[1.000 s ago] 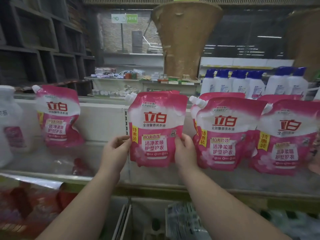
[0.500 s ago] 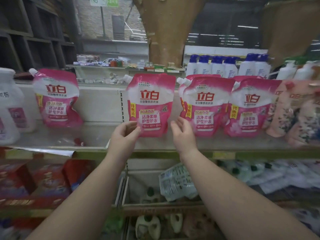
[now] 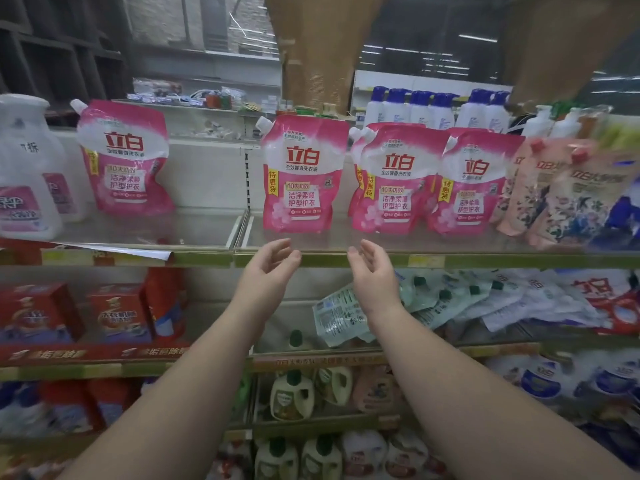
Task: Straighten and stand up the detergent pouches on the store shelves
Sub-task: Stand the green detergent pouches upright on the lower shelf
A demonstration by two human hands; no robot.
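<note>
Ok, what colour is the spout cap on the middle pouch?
White, on the pink middle pouch; spout cap clearest in the head view.

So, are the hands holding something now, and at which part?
Nothing is held. The left hand and right hand hang open below the upright pink plastic detergent pouch, not touching it.

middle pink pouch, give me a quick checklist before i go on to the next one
1. Middle pink pouch upright on the top shelf: ok.
2. Left hand clear of it, fingers relaxed and empty: ok.
3. Right hand clear of it, holding nothing: ok.
4. Label facing out and readable: ok.
5. Far-left pink pouch straight: not ok, it leans and is crumpled.
6. Green-capped pouches on the shelf below standing: not ok, they lie in a heap.
</note>
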